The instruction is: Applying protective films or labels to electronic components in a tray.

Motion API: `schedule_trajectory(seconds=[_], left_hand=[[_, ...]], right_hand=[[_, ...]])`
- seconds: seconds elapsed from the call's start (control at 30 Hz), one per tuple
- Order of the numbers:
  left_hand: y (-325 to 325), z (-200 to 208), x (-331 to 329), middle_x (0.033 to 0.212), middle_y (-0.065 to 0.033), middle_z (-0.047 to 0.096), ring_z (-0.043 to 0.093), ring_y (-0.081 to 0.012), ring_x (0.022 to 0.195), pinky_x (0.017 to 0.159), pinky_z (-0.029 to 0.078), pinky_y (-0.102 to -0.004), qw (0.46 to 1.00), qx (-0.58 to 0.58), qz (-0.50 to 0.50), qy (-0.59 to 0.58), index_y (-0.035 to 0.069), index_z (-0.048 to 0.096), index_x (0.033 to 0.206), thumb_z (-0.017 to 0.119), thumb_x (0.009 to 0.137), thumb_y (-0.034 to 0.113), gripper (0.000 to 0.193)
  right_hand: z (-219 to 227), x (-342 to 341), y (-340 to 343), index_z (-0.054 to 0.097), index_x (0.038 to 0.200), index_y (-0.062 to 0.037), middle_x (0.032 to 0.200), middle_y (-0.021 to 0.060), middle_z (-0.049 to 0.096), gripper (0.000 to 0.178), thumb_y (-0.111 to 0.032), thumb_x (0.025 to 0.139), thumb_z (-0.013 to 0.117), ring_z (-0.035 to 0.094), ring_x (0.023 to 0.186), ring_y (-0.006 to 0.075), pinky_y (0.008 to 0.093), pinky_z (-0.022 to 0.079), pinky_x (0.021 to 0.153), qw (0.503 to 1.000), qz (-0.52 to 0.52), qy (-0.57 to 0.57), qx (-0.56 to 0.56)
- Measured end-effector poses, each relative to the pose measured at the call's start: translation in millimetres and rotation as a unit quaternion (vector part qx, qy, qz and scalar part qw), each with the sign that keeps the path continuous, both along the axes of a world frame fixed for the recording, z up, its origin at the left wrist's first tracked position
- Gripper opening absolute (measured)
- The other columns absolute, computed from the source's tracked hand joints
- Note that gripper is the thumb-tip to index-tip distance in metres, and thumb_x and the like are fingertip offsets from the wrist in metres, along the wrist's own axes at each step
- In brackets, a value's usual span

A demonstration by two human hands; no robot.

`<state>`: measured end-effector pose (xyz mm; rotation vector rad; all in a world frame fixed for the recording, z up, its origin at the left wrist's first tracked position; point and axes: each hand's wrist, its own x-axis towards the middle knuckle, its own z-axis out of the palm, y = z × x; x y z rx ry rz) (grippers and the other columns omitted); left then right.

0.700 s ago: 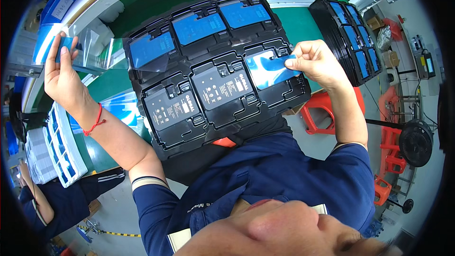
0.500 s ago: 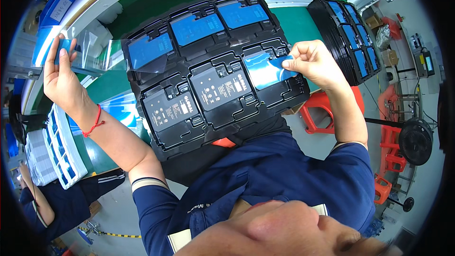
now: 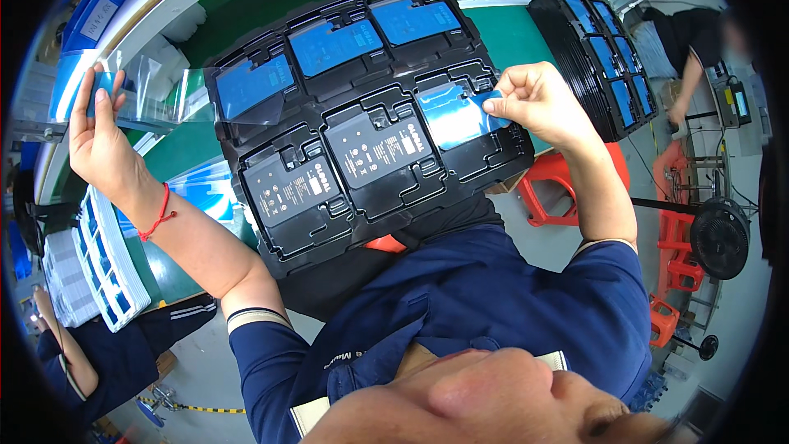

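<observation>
A black moulded tray (image 3: 403, 197) lies before me, with flat dark battery packs in its pockets. My right hand (image 3: 541, 107) pinches the right edge of a shiny blue film (image 3: 454, 119) at the near right pocket; how far the film lies on the pack is unclear. Two near packs, the left one (image 3: 288, 187) and the middle one (image 3: 380, 148), show bare printed faces. Blue covers the far row of packs (image 3: 335, 48). Off to the left, my left hand (image 3: 107, 144) holds a clear film (image 3: 185, 94) by its blue end between thumb and fingers; its free end reaches over the tray's left side.
Stacked black trays (image 3: 575, 74) with blue-faced pieces stand at the right. White trays (image 3: 111, 267) and blue film sheets (image 3: 201, 189) are at the left, beside a blue bin (image 3: 99, 12). A red stool (image 3: 551, 189) stands below the table's right end. Co-workers appear at both sides.
Both hands have shifted only slightly and still hold their films. The tray sits a little higher in view. A co-worker has come into sight at the far right.
</observation>
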<state>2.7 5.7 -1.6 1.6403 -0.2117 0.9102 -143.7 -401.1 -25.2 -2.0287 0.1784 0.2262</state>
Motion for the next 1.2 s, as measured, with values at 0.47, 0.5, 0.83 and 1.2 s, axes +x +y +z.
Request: schedule_trajectory(seconds=[0.47,0.5,0.83,1.2], left_hand=[[3,0,-2,0.107,-0.0182,0.064,0.067,-0.0270,0.091,0.071,0.052,-0.0217,1.000,0.004,0.007,-0.007,-0.008,0.060,0.111,0.055,0.090,0.000,0.024],[3,1,-2,0.107,-0.0182,0.064,0.067,-0.0270,0.091,0.071,0.052,-0.0217,1.000,0.004,0.007,-0.007,-0.008,0.060,0.111,0.055,0.090,0.000,0.024],[2,0,-1,0.113,-0.0187,0.062,0.066,-0.0272,0.095,0.073,0.053,-0.0228,1.000,0.009,0.004,0.003,-0.008,0.058,0.113,0.054,0.090,0.000,0.025],[4,-1,2,0.113,-0.0184,0.062,0.066,-0.0274,0.094,0.073,0.052,-0.0228,1.000,0.001,-0.013,0.003,-0.007,0.059,0.114,0.054,0.090,0.000,0.025]], right_hand=[[12,-18,19,0.058,0.078,0.0014,0.090,0.0136,0.062,0.011,-0.004,0.075,0.067,0.062,0.081,0.0237,0.0300,0.048,0.071,0.956,0.110,-0.208,-0.173],[9,-16,14,0.057,0.078,0.0019,0.092,0.0123,0.062,0.012,-0.004,0.076,0.068,0.062,0.081,0.0207,0.0296,0.048,0.073,0.977,0.115,-0.170,-0.058],[2,-9,-8,0.056,0.074,-0.0045,0.054,-0.0013,0.054,0.019,-0.014,0.082,0.070,0.046,0.038,0.0025,0.0167,0.033,0.036,0.986,-0.024,-0.028,0.162],[2,-4,-9,0.056,0.070,-0.0053,0.057,0.0014,0.057,0.020,-0.013,0.079,0.072,0.040,0.037,0.0011,0.0165,0.027,0.033,0.992,-0.018,0.030,0.124]])
